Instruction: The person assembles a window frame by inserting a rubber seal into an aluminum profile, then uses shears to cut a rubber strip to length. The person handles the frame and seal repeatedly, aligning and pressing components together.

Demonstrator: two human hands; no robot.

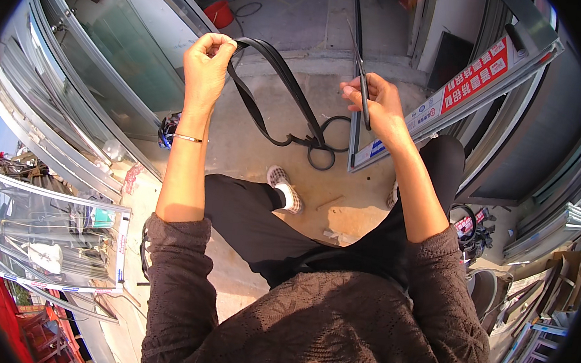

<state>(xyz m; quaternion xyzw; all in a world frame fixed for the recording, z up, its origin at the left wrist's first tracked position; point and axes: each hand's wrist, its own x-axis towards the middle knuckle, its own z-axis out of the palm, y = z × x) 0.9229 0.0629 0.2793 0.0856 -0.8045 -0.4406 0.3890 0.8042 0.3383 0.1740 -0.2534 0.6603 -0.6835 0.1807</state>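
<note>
My left hand (207, 70) is raised at the upper left, pinching a black rubber sealing strip (284, 71) between thumb and fingers. The strip hangs in a long folded loop, and its lower part curls in coils near the floor. My right hand (375, 106) holds what look like scissors (364, 92), seen nearly edge-on, with the black handle in the palm and the thin blade pointing away from me. Just beyond and below that hand is a metal window or door frame (426, 113), its corner near my knees. Printed film with writing covers one side of it.
Glass panes (136, 57) and metal profiles lean at the left. A red bucket (218, 14) stands beyond the doorway step. A glazed frame (56, 234) is at lower left. Black coiled material (476, 232) lies right of my leg, with stacked panels (547, 235) farther right.
</note>
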